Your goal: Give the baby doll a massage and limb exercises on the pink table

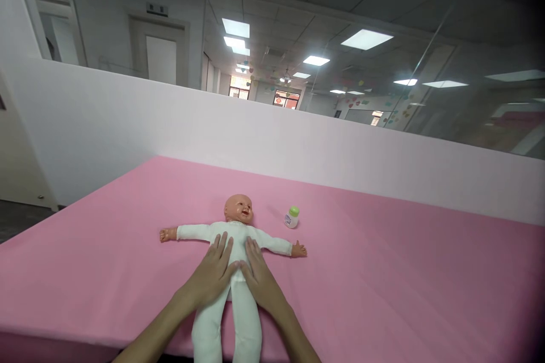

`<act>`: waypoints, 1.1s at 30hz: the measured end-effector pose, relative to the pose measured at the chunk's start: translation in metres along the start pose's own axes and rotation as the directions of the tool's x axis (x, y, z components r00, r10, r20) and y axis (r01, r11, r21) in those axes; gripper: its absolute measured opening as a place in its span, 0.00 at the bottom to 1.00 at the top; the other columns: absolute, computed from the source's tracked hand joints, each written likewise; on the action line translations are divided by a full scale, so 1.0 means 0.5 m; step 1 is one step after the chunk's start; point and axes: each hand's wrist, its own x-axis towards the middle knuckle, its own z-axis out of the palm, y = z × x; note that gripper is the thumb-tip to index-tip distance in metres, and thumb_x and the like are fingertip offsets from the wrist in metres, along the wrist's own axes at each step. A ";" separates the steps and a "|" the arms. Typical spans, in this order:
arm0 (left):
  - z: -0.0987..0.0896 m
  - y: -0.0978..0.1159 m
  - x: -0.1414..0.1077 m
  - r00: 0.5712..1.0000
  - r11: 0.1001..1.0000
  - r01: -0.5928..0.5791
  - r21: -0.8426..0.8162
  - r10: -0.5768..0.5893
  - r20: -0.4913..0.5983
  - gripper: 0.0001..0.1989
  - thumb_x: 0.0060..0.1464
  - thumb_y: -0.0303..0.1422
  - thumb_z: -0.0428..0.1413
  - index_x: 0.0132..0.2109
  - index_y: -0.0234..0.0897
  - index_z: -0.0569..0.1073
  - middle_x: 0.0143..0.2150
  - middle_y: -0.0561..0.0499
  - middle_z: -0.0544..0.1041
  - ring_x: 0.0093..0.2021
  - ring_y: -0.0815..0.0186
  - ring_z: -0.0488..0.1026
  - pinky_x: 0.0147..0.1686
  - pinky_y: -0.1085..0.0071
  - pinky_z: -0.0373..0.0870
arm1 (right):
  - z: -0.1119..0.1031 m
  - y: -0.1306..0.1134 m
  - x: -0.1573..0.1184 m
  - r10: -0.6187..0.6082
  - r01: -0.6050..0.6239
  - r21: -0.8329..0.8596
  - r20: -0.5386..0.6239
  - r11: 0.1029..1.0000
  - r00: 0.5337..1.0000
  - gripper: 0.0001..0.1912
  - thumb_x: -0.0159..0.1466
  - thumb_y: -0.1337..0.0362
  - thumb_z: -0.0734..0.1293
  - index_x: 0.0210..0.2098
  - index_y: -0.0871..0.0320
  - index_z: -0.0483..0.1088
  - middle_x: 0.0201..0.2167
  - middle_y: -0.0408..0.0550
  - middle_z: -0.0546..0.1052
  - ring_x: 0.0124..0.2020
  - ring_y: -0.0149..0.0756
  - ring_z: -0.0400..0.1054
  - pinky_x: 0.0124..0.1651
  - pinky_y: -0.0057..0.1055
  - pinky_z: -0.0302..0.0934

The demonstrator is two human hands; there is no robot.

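A baby doll (238, 233) with a white cloth body lies on its back, arms spread and head away from me. Flat on one side of its belly rests my left hand (215, 272), fingers stretched toward the chest. My right hand (258, 275) lies on the other side of the belly in the same way, its fingers straight. The two thumbs come close together at the middle, and I cannot tell if they touch. Beyond the doll's outstretched arm on the right, a small clear bottle (292, 218) with a green cap stands upright.
A pink cover (383, 272) spreads over the table under the doll. Behind it runs a low white wall (272, 142) with a glass pane (323, 79) above. A door (159, 51) is at the back left. The table's front edge is close to me.
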 end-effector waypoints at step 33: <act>-0.037 -0.046 -0.004 0.985 0.975 0.161 -0.156 -0.148 0.089 0.46 0.69 0.60 0.38 0.79 0.34 0.36 0.78 0.45 0.26 0.78 0.52 0.26 0.76 0.46 0.37 | -0.009 0.023 0.005 0.107 -0.106 0.045 -0.034 0.993 0.994 0.42 0.76 0.42 0.49 0.78 0.63 0.39 0.78 0.46 0.36 0.79 0.39 0.29 0.80 0.44 0.30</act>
